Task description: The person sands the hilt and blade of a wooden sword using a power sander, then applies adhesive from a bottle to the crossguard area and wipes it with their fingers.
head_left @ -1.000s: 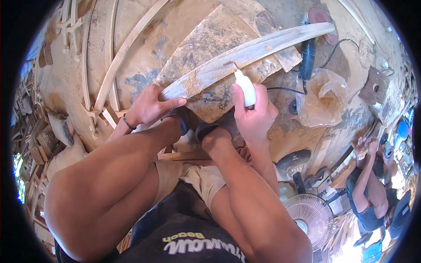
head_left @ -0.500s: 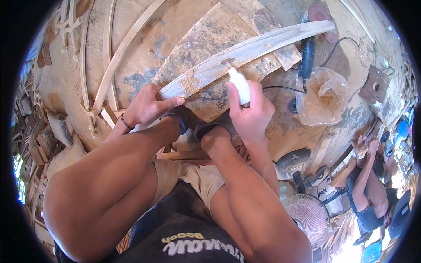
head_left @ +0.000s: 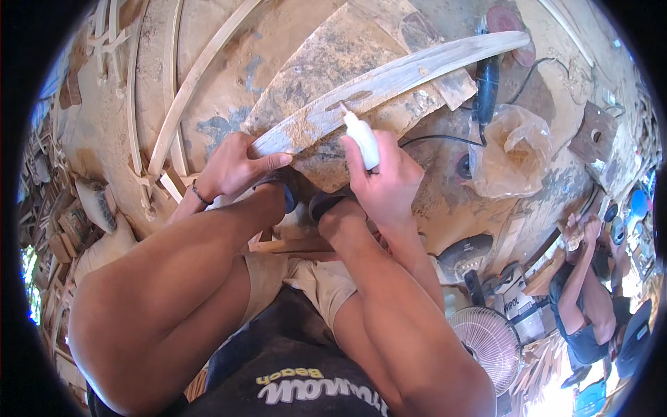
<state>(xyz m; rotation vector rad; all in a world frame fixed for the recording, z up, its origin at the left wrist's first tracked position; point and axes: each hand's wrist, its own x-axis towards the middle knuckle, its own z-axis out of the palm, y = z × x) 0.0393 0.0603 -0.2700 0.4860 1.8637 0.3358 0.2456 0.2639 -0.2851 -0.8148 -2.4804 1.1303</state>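
Observation:
A long, curved wooden piece (head_left: 410,69) lies across a flat dusty board (head_left: 306,76) in front of me, with sawdust near its left end. My left hand (head_left: 240,167) grips that left end, thumb on top and fingers largely hidden. In my right hand (head_left: 389,177) is a small white squeeze bottle (head_left: 361,139), its narrow tip pointing at the wood's face. A dark wet streak (head_left: 351,101) runs along the grain by the tip. The hand's fingers are wrapped around the bottle.
Right of the wood lie an angle grinder (head_left: 488,87) with its black cord and a clear plastic bag (head_left: 514,153). Curved wooden strips (head_left: 184,97) rest at the left. A fan (head_left: 486,347) stands at lower right, near another person (head_left: 583,306) handling something.
My right hand has moved the bottle left along the wood, and the dark streak has grown longer that way. The left hand keeps its place.

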